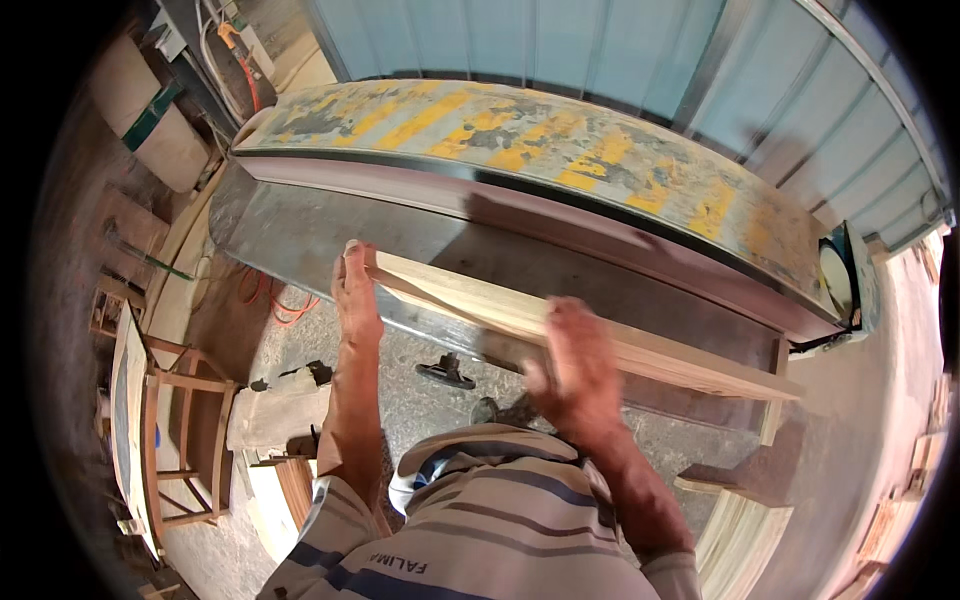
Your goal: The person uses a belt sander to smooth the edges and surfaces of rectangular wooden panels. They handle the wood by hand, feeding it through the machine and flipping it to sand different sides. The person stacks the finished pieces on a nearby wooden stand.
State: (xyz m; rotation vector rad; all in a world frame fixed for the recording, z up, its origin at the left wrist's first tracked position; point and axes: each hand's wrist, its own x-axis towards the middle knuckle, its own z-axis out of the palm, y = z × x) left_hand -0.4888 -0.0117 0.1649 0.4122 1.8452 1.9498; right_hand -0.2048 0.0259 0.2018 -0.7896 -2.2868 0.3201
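A long pale wooden board (455, 292) lies slantwise over the grey metal table (340, 222) of a long machine. Its right end reaches past the table's near edge. At the board's left end, my left hand (356, 295) presses flat with its fingers stretched out together. My right hand (582, 370) is blurred by motion at the board's near side, around its middle. The right thumb stands apart from the fingers, and no grip round the wood shows. Behind the board runs the machine's upright pinkish band (400, 196), beneath a cover (480, 128) with worn yellow stripes.
A blue-grey ribbed metal wall (520, 45) rises behind the machine. At the left stands a wooden frame (185, 440), with an orange cord (285, 312) on the floor. Wood pieces (740, 540) lie at the lower right. A black handwheel (445, 372) sits below the table edge.
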